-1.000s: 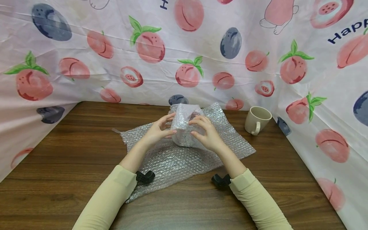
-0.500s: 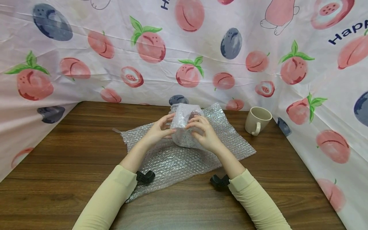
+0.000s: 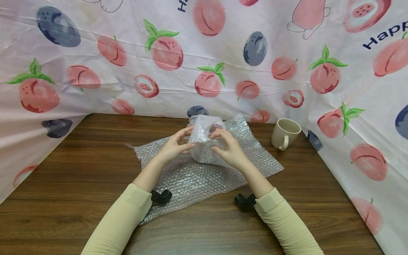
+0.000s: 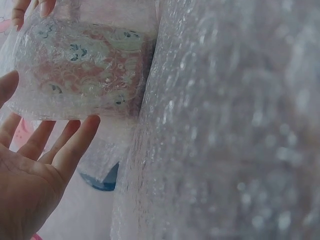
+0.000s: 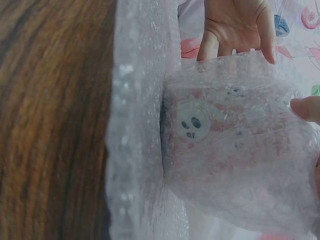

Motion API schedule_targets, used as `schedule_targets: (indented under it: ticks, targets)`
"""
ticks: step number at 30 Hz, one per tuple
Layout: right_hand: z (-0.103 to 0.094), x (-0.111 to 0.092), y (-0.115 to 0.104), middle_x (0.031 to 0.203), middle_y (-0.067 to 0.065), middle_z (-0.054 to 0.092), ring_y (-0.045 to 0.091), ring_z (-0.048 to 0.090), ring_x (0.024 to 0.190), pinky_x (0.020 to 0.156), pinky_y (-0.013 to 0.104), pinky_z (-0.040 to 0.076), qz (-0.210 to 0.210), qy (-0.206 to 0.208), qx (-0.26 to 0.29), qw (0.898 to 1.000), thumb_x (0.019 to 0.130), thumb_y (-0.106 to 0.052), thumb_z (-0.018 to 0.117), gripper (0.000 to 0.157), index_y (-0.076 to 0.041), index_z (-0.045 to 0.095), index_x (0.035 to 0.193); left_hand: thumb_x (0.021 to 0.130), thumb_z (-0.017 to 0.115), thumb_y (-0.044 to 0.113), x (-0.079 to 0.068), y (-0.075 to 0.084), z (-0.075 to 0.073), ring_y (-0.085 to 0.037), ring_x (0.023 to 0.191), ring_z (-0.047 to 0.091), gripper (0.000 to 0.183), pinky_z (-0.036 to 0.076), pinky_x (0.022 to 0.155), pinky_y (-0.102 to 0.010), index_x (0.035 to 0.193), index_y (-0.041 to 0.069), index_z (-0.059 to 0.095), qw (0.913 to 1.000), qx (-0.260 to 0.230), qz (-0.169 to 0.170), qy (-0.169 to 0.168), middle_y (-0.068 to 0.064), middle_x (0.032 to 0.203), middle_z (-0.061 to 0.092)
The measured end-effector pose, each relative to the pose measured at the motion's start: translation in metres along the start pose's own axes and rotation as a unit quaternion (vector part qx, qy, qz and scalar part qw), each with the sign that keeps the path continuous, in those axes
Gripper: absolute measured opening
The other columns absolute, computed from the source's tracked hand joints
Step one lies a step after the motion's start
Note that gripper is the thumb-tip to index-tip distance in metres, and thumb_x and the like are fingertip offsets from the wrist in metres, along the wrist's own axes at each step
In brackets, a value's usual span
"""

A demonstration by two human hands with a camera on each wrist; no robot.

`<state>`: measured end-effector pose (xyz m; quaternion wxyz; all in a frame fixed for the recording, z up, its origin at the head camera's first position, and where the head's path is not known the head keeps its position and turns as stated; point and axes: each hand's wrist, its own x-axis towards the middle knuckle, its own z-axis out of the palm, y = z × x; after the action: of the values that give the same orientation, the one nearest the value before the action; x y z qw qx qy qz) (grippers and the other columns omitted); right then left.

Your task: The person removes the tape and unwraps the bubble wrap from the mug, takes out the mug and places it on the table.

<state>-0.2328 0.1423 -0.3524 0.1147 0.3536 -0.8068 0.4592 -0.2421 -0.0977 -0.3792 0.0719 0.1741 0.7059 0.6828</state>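
Observation:
A bundle of clear bubble wrap [image 3: 201,134] stands upright on a flat bubble wrap sheet [image 3: 197,179]. Inside it shows a reddish patterned object [image 4: 95,70] with pale panda-like faces; its kind is hidden by the layers. My left hand [image 3: 173,147] holds the bundle's left side, thumb at the front and fingers spread along the side. On the other side, my right hand [image 3: 231,147] curls its fingers over the upper right edge of the wrap, thumb lower at the front. In the right wrist view, only part of that hand shows at the right edge, beside the wrapped object [image 5: 195,122].
A beige mug [image 3: 285,134] stands at the back right of the brown wooden table [image 3: 79,177], handle toward the front. Behind and beside the table hangs a white curtain [image 3: 134,42] printed with peaches. Black wrist mounts [image 3: 161,196] sit at both cuffs.
My right hand's fingers reached a little left across the wrap's top, then drew back right. The left hand and the bundle stay in place.

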Motion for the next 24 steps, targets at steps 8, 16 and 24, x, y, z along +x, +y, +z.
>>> schedule_targets:
  ticks: [8,16,24]
  targets:
    - [-0.003,-0.0009,-0.001,0.132,0.012,0.053,0.024,0.037,0.133,0.109,0.042,0.027,0.013,-0.016,-0.018,1.0,0.083,0.003,0.07,0.034,-0.007,0.062,0.114,0.093,0.061,0.005,-0.0012,0.0009,0.0002,-0.041,0.125,0.044,0.064,0.05,0.084,-0.051,0.15,0.012,0.032,0.9999,-0.003,0.012,-0.003,-0.021,0.147,0.034]
    - [-0.0041,-0.0016,0.0006,0.133,0.011,0.053,0.023,0.039,0.131,0.107,0.042,0.031,0.007,-0.022,-0.024,0.999,0.083,0.002,0.07,0.036,-0.007,0.062,0.116,0.095,0.058,0.005,-0.0019,0.0014,-0.002,-0.042,0.128,0.041,0.063,0.05,0.084,-0.051,0.151,0.009,0.029,0.9998,-0.002,0.014,-0.012,-0.022,0.148,0.032]
    - [-0.0073,-0.0011,-0.0007,0.135,0.011,0.051,0.023,0.037,0.132,0.107,0.042,0.032,0.013,-0.039,-0.035,0.999,0.085,-0.001,0.07,0.036,-0.008,0.061,0.119,0.097,0.055,0.007,-0.0015,0.0008,-0.0028,-0.044,0.13,0.038,0.062,0.049,0.085,-0.053,0.152,0.009,0.026,0.9998,0.002,0.013,-0.014,-0.024,0.149,0.03]
